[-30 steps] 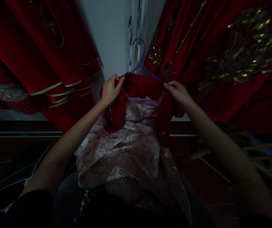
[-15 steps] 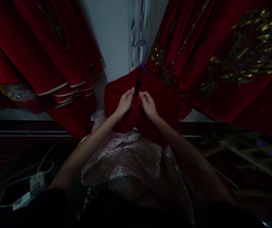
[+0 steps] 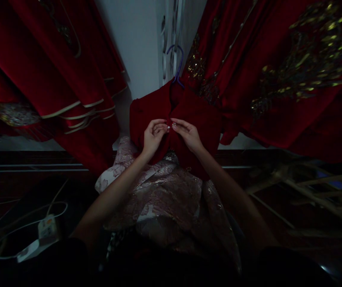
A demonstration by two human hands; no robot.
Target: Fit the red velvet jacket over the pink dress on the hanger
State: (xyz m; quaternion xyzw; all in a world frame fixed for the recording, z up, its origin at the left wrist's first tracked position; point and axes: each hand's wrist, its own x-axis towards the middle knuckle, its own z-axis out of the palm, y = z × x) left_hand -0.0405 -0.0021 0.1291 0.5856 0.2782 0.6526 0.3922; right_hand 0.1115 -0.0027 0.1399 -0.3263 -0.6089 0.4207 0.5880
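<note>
Low on the left, a power strip (image 3: 47,229) lies on the dark floor (image 3: 15,187) inside a loop of pale cable (image 3: 2,243). Above it hang trimmed robes (image 3: 54,71), red with pale borders, their hems ending just left of the jacket. A strip of pale wall (image 3: 138,48) shows between them and the middle.

There a purple hanger (image 3: 175,63) carries a red jacket (image 3: 144,115) over a pink brocade dress (image 3: 165,199); only the hook shows above the collar. The left hand (image 3: 153,135) is closed in a pinch on one front edge of the jacket. The right hand (image 3: 187,133) pinches the other, and the fingertips nearly meet at mid-chest with the edges drawn together. The dress skirt spreads down between the forearms toward the person.

On the right, embroidered robes (image 3: 302,71), red with gold, hang close against the jacket's shoulder; whether they touch it I cannot tell. Lower right, pale sticks (image 3: 308,187) are blurred. Room is narrow on both sides of the jacket, wider below over the floor.
</note>
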